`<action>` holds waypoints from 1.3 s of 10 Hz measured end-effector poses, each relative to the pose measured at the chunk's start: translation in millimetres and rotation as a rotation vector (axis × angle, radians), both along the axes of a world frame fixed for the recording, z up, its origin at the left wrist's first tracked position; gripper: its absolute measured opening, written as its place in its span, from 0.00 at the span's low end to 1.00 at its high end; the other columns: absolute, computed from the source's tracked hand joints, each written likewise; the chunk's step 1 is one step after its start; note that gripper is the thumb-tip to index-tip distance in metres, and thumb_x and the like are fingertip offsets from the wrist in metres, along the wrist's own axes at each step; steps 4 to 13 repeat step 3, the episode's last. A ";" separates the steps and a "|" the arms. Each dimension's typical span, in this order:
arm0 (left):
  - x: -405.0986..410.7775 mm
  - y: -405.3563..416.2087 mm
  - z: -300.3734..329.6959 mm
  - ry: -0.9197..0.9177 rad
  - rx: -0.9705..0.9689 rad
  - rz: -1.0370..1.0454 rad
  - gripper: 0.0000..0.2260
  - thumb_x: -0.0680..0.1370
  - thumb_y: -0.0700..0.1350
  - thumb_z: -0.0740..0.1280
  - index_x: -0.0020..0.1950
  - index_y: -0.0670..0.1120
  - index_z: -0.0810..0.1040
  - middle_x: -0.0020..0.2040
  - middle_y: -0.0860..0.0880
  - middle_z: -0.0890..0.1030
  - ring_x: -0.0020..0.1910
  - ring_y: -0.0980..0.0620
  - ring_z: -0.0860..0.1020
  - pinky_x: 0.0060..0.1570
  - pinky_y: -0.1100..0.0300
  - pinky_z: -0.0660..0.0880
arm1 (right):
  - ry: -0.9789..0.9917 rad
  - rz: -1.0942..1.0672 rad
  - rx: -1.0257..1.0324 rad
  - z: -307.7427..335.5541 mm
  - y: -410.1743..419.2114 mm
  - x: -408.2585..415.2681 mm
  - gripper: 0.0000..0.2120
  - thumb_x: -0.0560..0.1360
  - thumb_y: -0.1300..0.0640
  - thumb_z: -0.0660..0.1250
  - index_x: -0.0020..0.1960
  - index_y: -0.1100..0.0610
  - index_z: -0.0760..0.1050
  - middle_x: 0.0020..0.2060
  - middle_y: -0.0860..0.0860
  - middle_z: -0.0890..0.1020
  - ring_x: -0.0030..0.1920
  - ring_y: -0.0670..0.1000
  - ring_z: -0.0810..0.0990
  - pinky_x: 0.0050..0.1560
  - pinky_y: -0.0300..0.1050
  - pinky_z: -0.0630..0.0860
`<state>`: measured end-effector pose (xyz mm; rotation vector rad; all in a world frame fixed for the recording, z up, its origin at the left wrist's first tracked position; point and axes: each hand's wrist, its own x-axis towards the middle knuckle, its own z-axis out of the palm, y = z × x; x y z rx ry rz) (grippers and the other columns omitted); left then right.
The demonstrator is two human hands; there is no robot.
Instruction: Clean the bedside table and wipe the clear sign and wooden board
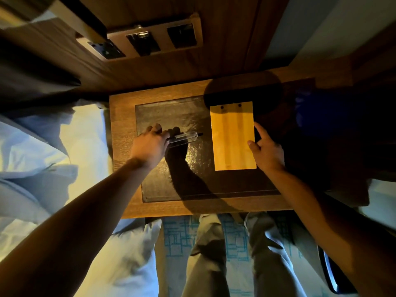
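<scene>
seen from above, the bedside desk (120, 125) has a wooden frame around a dark, glossy inset panel (171, 112). the left hand (150, 144) reaches over the left part of that panel, its fingers (157, 128) curled closed around the left end of the clear sign (184, 137), a thick transparent piece seen edge-on that sticks out to the right from the grip and sits just above or on the panel; which of the two cannot be told. the hand's shadow falls on the panel to the right of and nearer than the sign.

the wooden board (233, 138), a pale upright rectangle with two dark studs along its far edge, lies flat on the right half of the panel, well lit. the right hand (266, 148) is at the board's right edge, fingers spread and loose, the thumb tip resting on or just at the board's right side and the forefinger pointing away beside it; it grips nothing. the sign's free end stops just short of the board's left edge.

to the left lies a bed (42, 146) with rumpled white bedding. on the wood wall beyond the desk sits a switch and socket panel (150, 39). at the near edge, the person's legs in light trousers (205, 254) stand on a carpet (177, 239) with a blue line pattern. the right side of the scene is in deep shadow.
</scene>
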<state>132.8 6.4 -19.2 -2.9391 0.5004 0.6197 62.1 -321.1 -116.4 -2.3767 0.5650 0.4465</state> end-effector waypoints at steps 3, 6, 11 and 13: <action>0.9 0.1 21.8 -0.042 -0.144 0.023 0.17 0.78 0.51 0.69 0.65 0.45 0.78 0.63 0.41 0.76 0.62 0.40 0.76 0.51 0.48 0.78 | -0.026 -0.052 -0.049 33.2 1.1 6.6 0.30 0.79 0.53 0.67 0.78 0.55 0.62 0.68 0.61 0.73 0.68 0.63 0.72 0.66 0.58 0.71; 0.9 0.1 21.8 -0.042 -0.144 0.023 0.17 0.78 0.51 0.69 0.65 0.45 0.78 0.63 0.41 0.76 0.62 0.40 0.76 0.51 0.48 0.78 | -0.026 -0.052 -0.049 33.2 1.1 6.6 0.30 0.79 0.53 0.67 0.78 0.55 0.62 0.68 0.61 0.73 0.68 0.63 0.72 0.66 0.58 0.71; 0.9 0.1 21.8 -0.042 -0.144 0.023 0.17 0.78 0.51 0.69 0.65 0.45 0.78 0.63 0.41 0.76 0.62 0.40 0.76 0.51 0.48 0.78 | -0.026 -0.052 -0.049 33.2 1.1 6.6 0.30 0.79 0.53 0.67 0.78 0.55 0.62 0.68 0.61 0.73 0.68 0.63 0.72 0.66 0.58 0.71; 0.9 0.1 21.8 -0.042 -0.144 0.023 0.17 0.78 0.51 0.69 0.65 0.45 0.78 0.63 0.41 0.76 0.62 0.40 0.76 0.51 0.48 0.78 | -0.026 -0.052 -0.049 33.2 1.1 6.6 0.30 0.79 0.53 0.67 0.78 0.55 0.62 0.68 0.61 0.73 0.68 0.63 0.72 0.66 0.58 0.71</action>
